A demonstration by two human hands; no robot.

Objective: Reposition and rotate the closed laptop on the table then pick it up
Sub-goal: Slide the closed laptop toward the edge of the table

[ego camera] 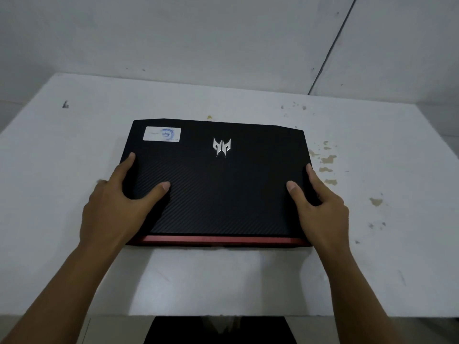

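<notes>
A closed black laptop [223,194] lies on the white table [74,150], its red hinge strip toward me. The lid carries a silver logo and a white sticker at the far left corner. My left hand [116,207] grips the laptop's left edge, thumb on the lid and fingers wrapped around the side. On the opposite edge my right hand [320,207] holds it the same way. The near edge seems slightly raised, with a shadow under it; I cannot tell whether the far edge rests on the table.
The table's right part has yellowish stains [327,160] and small dark marks. A white wall [198,33] rises right behind the table. A dark object [218,331] shows below the table's near edge.
</notes>
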